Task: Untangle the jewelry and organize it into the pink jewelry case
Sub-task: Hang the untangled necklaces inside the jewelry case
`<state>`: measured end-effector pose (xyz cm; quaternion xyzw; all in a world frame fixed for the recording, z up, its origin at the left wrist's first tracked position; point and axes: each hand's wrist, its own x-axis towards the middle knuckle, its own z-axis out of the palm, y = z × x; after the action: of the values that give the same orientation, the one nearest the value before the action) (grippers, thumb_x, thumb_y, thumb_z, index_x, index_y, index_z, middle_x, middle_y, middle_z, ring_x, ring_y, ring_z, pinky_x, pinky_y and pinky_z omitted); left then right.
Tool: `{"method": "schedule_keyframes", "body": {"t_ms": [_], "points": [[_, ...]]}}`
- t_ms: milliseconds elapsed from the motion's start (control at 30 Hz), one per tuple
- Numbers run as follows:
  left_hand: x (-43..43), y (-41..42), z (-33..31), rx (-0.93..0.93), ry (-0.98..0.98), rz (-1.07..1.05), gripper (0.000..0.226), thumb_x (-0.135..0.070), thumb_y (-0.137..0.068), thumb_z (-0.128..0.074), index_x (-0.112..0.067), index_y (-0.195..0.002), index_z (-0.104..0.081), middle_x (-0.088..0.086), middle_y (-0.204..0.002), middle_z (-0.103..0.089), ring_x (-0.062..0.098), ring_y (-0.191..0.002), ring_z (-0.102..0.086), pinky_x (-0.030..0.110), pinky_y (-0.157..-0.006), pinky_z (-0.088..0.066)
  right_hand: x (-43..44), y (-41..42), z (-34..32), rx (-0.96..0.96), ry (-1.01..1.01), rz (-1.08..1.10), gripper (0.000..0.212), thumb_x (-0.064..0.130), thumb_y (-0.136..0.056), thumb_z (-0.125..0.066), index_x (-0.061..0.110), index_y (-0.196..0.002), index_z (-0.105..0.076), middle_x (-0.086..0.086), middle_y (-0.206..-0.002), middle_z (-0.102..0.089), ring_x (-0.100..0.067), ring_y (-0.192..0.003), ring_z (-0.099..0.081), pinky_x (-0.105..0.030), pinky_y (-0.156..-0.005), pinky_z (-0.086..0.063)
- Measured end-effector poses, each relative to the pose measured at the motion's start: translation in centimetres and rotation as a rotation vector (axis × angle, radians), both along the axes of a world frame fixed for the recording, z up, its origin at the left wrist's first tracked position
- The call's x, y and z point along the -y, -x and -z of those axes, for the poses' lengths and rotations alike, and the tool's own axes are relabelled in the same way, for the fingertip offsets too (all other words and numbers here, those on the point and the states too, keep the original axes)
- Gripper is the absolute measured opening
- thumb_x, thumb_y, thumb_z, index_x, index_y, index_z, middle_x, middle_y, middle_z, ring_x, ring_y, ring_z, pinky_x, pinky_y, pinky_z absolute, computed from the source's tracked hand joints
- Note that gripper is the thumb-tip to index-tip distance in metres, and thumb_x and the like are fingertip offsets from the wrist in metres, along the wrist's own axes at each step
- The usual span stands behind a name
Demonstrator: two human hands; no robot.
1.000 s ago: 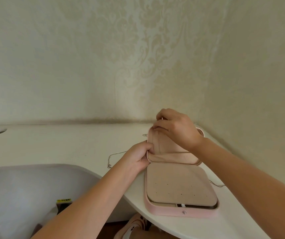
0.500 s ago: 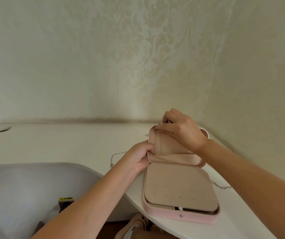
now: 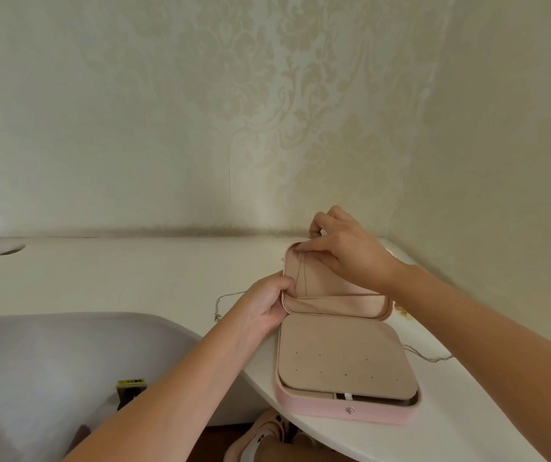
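One pink jewelry case (image 3: pixel 334 408) lies open on one desk (image 3: pixel 134 275). Three chains: one hanging chain (image 3: pixel 304 278) inside the case's lid, one silver chain (image 3: pixel 216 313) left of the case, one thin chain (image 3: pixel 432 360) right of it. Two hands, left hand (image 3: pixel 261 308) and right hand (image 3: pixel 344 251), at the case's lid.

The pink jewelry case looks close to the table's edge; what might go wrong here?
The pink jewelry case sits near the edge of the table; pushing on its lid could nudge it off. The thin chain the right hand pinches at the lid's top might slip or twist. The loose chain right of the case lies near the right forearm, which could sweep it away.
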<state>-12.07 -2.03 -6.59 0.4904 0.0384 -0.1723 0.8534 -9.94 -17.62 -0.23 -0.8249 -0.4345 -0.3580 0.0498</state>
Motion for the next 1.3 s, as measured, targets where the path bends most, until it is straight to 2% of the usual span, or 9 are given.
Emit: {"method": "schedule_keyframes", "body": {"t_ms": [100,200,333,500,700,900,1000,1133,1300], "points": [[-0.6,0.4,-0.8,-0.021,0.0,0.004,0.038,0.016,-0.079,-0.023,0.003,-0.083,-0.058,0.016,-0.074,-0.062,0.03,-0.068,-0.063,0.035,-0.069,-0.053,0.2,0.9,-0.2,-0.05,-0.038,-0.007,0.027,0.017,-0.087,-0.054,0.02,-0.104,-0.075,-0.005,-0.085,-0.055,-0.017,-0.077,-0.038,-0.03,-0.068,-0.04],[-2.4,0.5,-2.2,-0.04,-0.04,-0.009,0.038,0.013,-0.084,-0.02,0.005,-0.081,-0.057,0.017,-0.064,-0.066,0.027,-0.053,-0.067,0.032,-0.05,-0.056,0.5,2.8,-1.9,-0.176,-0.271,-0.033,0.024,0.022,-0.088,-0.057,0.018,-0.105,-0.074,0.001,-0.091,-0.054,-0.013,-0.085,-0.042,-0.013,-0.078,-0.033],[-6.8,-0.3,-3.6,-0.049,-0.119,-0.092,0.032,0.01,-0.084,-0.024,0.003,-0.087,-0.055,0.017,-0.064,-0.066,0.027,-0.053,-0.067,0.034,-0.048,-0.057,1.4,4.1,-3.6,-0.356,-0.621,-0.009,0.014,0.013,-0.09,-0.063,0.022,-0.095,-0.073,0.006,-0.087,-0.056,-0.005,-0.078,-0.049,-0.013,-0.073,-0.038],[-10.0,0.7,-4.0,-0.06,-0.148,-0.132,0.029,0.01,-0.073,-0.032,0.0,-0.087,-0.055,0.015,-0.061,-0.066,0.026,-0.05,-0.066,0.033,-0.043,-0.055,1.2,3.8,-2.2,-0.542,-0.657,0.069,0.014,0.01,-0.09,-0.064,0.021,-0.092,-0.072,0.0,-0.09,-0.062,-0.002,-0.067,-0.049,-0.01,-0.067,-0.04],[-9.8,1.4,-3.9,-0.036,-0.104,-0.136,0.032,0.009,-0.084,-0.026,0.0,-0.086,-0.056,0.014,-0.061,-0.067,0.026,-0.049,-0.066,0.031,-0.042,-0.054,-2.7,3.6,-1.6,-0.564,-0.569,-0.032,0.016,0.002,-0.085,-0.068,0.016,-0.09,-0.073,0.005,-0.085,-0.059,-0.004,-0.066,-0.051,-0.013,-0.067,-0.041],[-9.8,1.3,-3.6,0.076,-0.084,-0.145,0.039,0.014,-0.078,-0.027,0.002,-0.095,-0.06,0.016,-0.086,-0.066,0.028,-0.069,-0.068,0.031,-0.064,-0.057,-5.6,4.1,-1.5,-0.551,-0.44,-0.02,0.014,0.007,-0.087,-0.066,0.015,-0.094,-0.075,0.009,-0.079,-0.06,-0.004,-0.071,-0.051,-0.012,-0.067,-0.038],[-9.6,1.5,-3.6,0.178,-0.129,-0.181,0.038,0.014,-0.071,-0.029,0.003,-0.094,-0.056,0.019,-0.093,-0.055,0.03,-0.079,-0.057,0.033,-0.07,-0.046,-7.0,4.6,-0.5,-0.536,-0.259,0.108,0.016,0.016,-0.094,-0.056,0.014,-0.097,-0.071,0.009,-0.075,-0.056,-0.011,-0.072,-0.051,-0.023,-0.063,-0.037],[-9.0,1.6,-3.0,0.257,-0.164,-0.242,0.053,0.005,-0.045,-0.041,0.001,-0.097,-0.052,0.018,-0.095,-0.04,0.032,-0.083,-0.04,0.032,-0.064,-0.033,-8.4,4.2,-0.6,-0.518,-0.102,0.215,0.02,0.018,-0.093,-0.053,0.008,-0.088,-0.069,-0.003,-0.075,-0.064,-0.021,-0.071,-0.055,-0.027,-0.057,-0.031],[-8.1,1.7,-2.0,0.274,-0.182,-0.218,0.04,0.007,-0.043,-0.042,0.008,-0.079,-0.058,0.021,-0.082,-0.053,0.035,-0.084,-0.051,0.034,-0.069,-0.038,-8.3,3.4,-1.3,-0.702,0.038,0.037,0.007,0.011,-0.081,-0.068,0.014,-0.082,-0.074,0.018,-0.062,-0.057,0.005,-0.061,-0.052,-0.011,-0.059,-0.036]]}}
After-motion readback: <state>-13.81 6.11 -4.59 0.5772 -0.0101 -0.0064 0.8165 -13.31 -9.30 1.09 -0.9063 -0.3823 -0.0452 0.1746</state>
